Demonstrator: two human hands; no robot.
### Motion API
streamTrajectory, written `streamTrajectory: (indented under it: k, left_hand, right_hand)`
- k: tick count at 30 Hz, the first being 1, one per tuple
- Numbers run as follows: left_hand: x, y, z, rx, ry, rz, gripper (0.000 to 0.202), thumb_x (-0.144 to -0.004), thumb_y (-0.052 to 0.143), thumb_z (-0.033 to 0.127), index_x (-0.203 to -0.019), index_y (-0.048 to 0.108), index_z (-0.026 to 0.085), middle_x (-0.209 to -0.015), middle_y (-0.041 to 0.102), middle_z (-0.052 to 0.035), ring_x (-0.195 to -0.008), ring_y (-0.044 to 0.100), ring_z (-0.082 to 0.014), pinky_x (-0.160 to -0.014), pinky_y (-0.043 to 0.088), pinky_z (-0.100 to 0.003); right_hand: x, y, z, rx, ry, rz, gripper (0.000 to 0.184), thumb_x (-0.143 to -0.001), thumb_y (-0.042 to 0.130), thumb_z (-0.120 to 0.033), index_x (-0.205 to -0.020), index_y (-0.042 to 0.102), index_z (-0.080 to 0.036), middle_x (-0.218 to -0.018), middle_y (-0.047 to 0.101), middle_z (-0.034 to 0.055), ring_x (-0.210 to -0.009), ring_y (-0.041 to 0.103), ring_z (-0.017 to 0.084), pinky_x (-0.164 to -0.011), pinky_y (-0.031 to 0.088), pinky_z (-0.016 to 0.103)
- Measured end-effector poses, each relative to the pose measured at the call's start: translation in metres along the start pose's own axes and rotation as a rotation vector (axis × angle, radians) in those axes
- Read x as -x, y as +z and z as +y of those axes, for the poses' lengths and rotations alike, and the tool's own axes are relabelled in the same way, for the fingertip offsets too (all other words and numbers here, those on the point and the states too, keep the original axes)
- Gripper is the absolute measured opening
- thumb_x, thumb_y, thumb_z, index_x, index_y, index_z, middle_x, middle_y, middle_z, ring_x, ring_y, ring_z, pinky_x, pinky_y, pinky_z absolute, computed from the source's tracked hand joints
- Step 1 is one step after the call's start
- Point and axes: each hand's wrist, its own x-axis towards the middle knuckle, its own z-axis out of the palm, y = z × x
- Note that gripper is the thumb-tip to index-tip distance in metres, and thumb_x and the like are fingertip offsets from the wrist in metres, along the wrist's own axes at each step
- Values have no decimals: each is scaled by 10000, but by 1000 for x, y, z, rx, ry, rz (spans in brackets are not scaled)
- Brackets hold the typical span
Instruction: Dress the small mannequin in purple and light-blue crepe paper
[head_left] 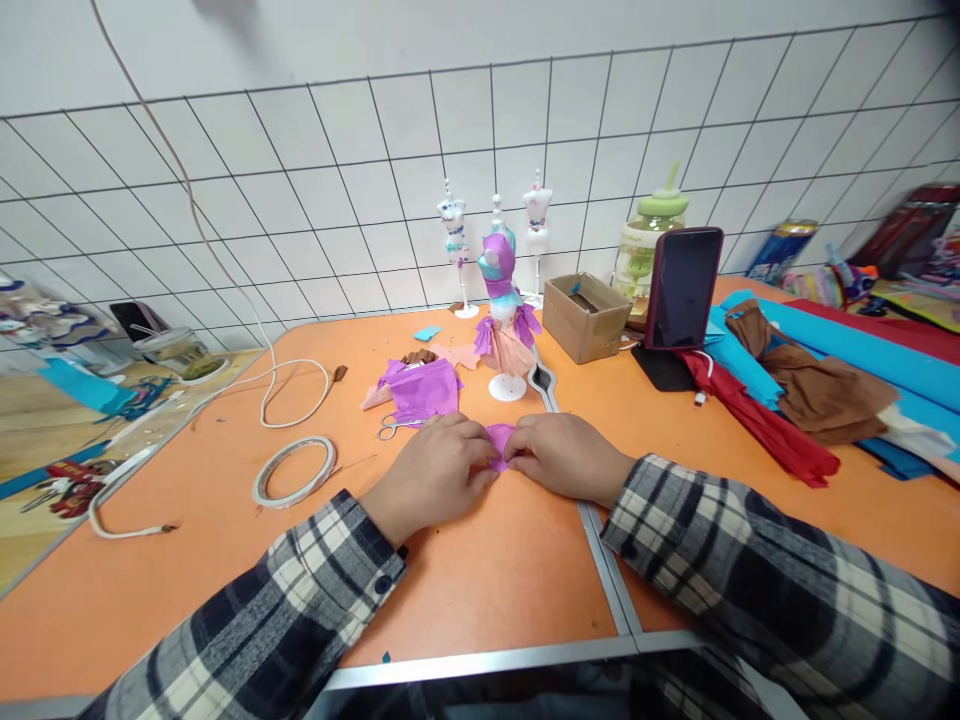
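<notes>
A small piece of purple crepe paper (499, 440) lies between my hands, just above the orange table (480, 580) or on it. My left hand (442, 460) pinches its left side with fingers and thumb. From the right, my right hand (559, 453) pinches the other edge, fingers curled. Right behind them stands a miniature dress form (500, 262) on a white base, wrapped in purple and blue with a peach skirt. More crumpled purple paper (424, 388) lies behind my left hand, with small scissors (390, 428) partly beneath it.
A roll of double-sided tape (294, 472) lies to the left, near a white cable (274, 385). Behind are other dress forms (454, 225), a cardboard box (586, 315), a propped phone (684, 288) and a green-lidded bottle (652, 235). Coloured paper (817, 370) is piled at right.
</notes>
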Motion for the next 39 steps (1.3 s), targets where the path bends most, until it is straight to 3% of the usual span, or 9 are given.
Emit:
streamTrajectory:
  k: [9, 17, 22, 31, 36, 39]
  left_hand:
    - [-3, 12, 7, -11, 2, -3, 180, -891, 549, 175, -891, 728, 198, -881, 742, -29, -848, 642, -217, -781, 434, -374]
    - [-2, 8, 4, -14, 5, -6, 187, -925, 550, 196, -918, 736, 210, -908, 761, -33, -879, 649, -219, -811, 418, -375]
    - [-2, 12, 3, -11, -32, 9, 168, -922, 574, 196, -926, 740, 211, -868, 761, -42, -858, 671, -220, -830, 418, -386]
    - [-3, 15, 4, -24, -47, 28, 195, -913, 563, 165, -874, 751, 196, -802, 737, -43, -760, 647, -206, -774, 452, -359]
    - [-4, 14, 7, -5, -67, 31, 182, -894, 562, 147, -844, 736, 165, -857, 714, -79, -848, 632, -225, -781, 478, -338]
    - [-4, 15, 6, 16, -79, 28, 177, -888, 557, 124, -850, 724, 168, -822, 712, -72, -809, 634, -214, -762, 483, -330]
  right_hand:
    - [5, -8, -4, 101, -52, -33, 208, -935, 569, -337, -953, 738, -217, -942, 702, 41, -854, 621, 187, -646, 321, 291]
    - [1, -1, -2, -29, 41, -43, 136, -895, 617, -277, -911, 744, -233, -886, 732, 16, -823, 630, 167, -655, 335, 270]
    - [-1, 3, 1, -135, 106, 16, 160, -877, 607, -234, -974, 734, -244, -873, 740, -3, -801, 633, 156, -662, 343, 260]
    - [0, 2, -5, -99, 140, -11, 151, -882, 596, -226, -890, 746, -222, -886, 704, 31, -843, 622, 172, -687, 355, 265]
    - [0, 1, -8, -65, 158, -4, 163, -903, 577, -243, -872, 736, -221, -873, 684, 35, -827, 611, 171, -670, 346, 267]
    - [0, 0, -7, -76, 169, -16, 138, -901, 591, -247, -925, 726, -233, -877, 708, 20, -829, 621, 171, -671, 346, 268]
